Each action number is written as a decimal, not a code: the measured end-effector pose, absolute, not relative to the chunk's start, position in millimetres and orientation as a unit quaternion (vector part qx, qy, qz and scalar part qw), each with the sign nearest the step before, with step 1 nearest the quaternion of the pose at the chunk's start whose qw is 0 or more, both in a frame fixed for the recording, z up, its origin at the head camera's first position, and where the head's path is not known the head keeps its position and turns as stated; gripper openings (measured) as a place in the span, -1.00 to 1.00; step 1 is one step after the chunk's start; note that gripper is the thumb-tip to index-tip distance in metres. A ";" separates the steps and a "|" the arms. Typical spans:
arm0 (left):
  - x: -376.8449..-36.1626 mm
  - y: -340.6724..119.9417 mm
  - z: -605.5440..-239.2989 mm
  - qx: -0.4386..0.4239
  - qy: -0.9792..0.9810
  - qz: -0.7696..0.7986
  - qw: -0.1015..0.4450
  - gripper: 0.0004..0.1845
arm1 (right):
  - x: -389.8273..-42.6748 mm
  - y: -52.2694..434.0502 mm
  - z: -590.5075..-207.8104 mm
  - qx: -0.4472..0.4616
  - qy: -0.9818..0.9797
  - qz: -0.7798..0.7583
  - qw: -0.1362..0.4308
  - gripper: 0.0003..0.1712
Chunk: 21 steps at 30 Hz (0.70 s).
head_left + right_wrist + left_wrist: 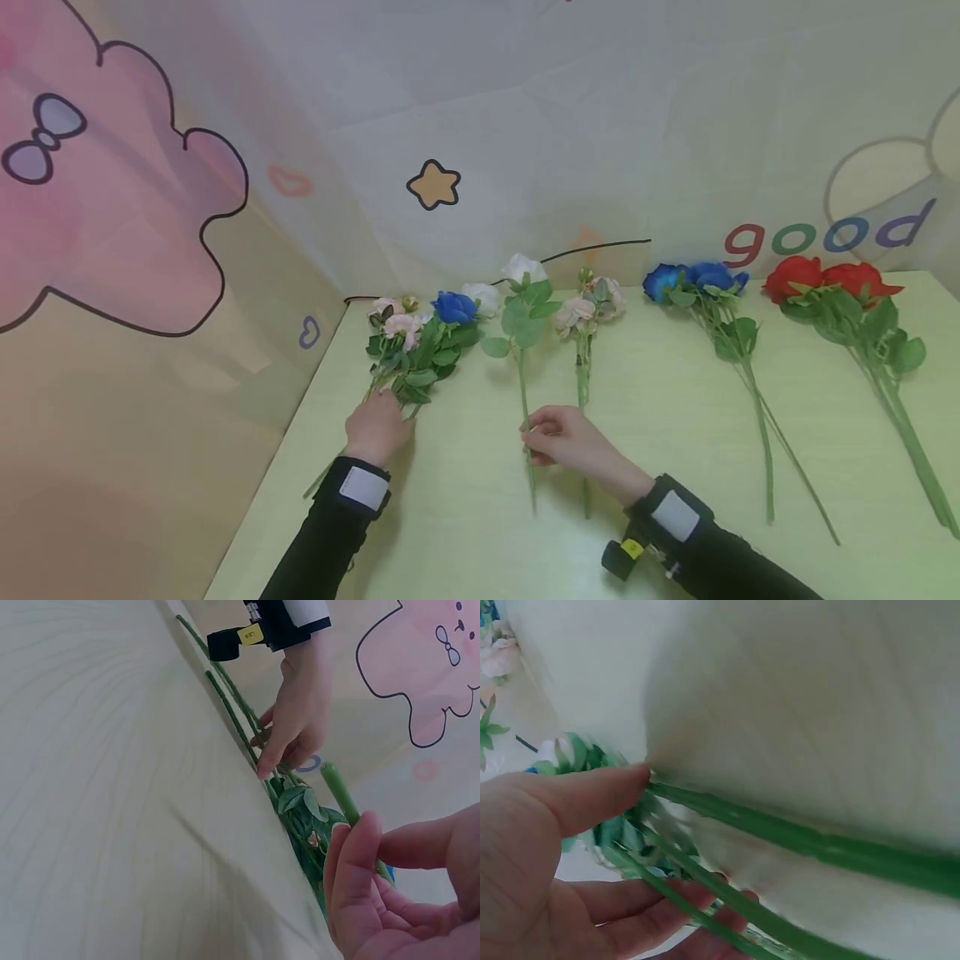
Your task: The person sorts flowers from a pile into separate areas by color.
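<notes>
At the left of the table, my left hand [378, 427] grips the stems of a mixed bunch, with a blue rose [454, 307], pale pink flowers [402, 329] and a white rose [482, 298]. Close up in the left wrist view, the thumb lies by one green stem [817, 846] and the fingers pass behind others. My right hand [573, 442] pinches the stem of another white rose [523, 268] between thumb and fingers, its bloom pointing to the back wall. That stem's cut end [331, 772] sticks out past the fingers in the right wrist view.
Pale pink flowers [592, 308] lie just right of the held rose, their stems running behind my right hand. Further right are two blue roses [693, 282], then red roses [832, 279]. A printed cloth wall [525, 167] borders the table's back and left.
</notes>
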<state>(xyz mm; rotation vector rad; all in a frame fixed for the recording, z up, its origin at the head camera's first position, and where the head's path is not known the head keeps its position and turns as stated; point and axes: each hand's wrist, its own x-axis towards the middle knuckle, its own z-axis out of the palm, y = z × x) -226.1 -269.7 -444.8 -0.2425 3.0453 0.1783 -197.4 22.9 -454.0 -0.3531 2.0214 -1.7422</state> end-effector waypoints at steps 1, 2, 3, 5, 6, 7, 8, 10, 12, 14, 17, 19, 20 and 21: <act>-226.8 -271.3 -445.9 -0.080 0.994 0.055 0.042 -0.53 | -197.7 21.8 -454.3 -0.130 0.733 -0.629 0.223 -0.64; -227.5 -272.8 -446.9 -0.080 0.995 0.049 0.043 -0.58 | -198.1 20.9 -454.9 -0.132 0.735 -0.627 0.222 -0.65; -228.3 -274.2 -447.7 -0.081 0.995 0.046 0.042 -0.63 | -198.5 19.9 -455.4 -0.134 0.737 -0.624 0.222 -0.65; -229.3 -276.8 -448.8 -0.084 0.995 0.041 0.043 -0.72 | -199.2 18.0 -456.6 -0.137 0.742 -0.618 0.222 -0.66; -229.6 -277.8 -448.8 -0.086 0.994 0.041 0.043 -0.77 | -199.6 17.0 -457.1 -0.136 0.744 -0.616 0.223 -0.67; -229.7 -278.9 -448.9 -0.089 0.994 0.040 0.043 -0.79 | -200.0 15.9 -457.7 -0.135 0.747 -0.612 0.223 -0.67; -229.9 -280.0 -448.9 -0.091 0.994 0.041 0.042 -0.81 | -200.4 14.9 -458.2 -0.134 0.750 -0.608 0.224 -0.67; -229.7 -282.8 -449.1 -0.096 0.994 0.044 0.041 -0.82 | -201.2 12.7 -459.0 -0.130 0.757 -0.599 0.226 -0.68; -229.5 -285.6 -449.3 -0.099 0.993 0.050 0.039 -0.82 | -201.9 10.6 -459.6 -0.126 0.764 -0.591 0.228 -0.70; -228.7 -288.2 -448.4 -0.099 0.993 0.054 0.038 -0.82 | -202.5 8.6 -460.3 -0.123 0.769 -0.584 0.230 -0.71; -227.5 -291.6 -446.6 -0.103 0.992 0.060 0.040 -0.82 | -203.4 5.8 -460.6 -0.121 0.771 -0.579 0.235 -0.72; -226.7 -294.0 -445.6 -0.104 0.992 0.061 0.043 -0.82 | -204.1 3.8 -460.9 -0.123 0.772 -0.576 0.239 -0.73; -226.5 -295.4 -445.5 -0.106 0.992 0.062 0.044 -0.82 | -204.6 2.7 -461.1 -0.124 0.773 -0.574 0.240 -0.74; -226.4 -296.8 -445.6 -0.107 0.991 0.064 0.044 -0.82 | -205.2 1.4 -461.5 -0.125 0.774 -0.571 0.242 -0.75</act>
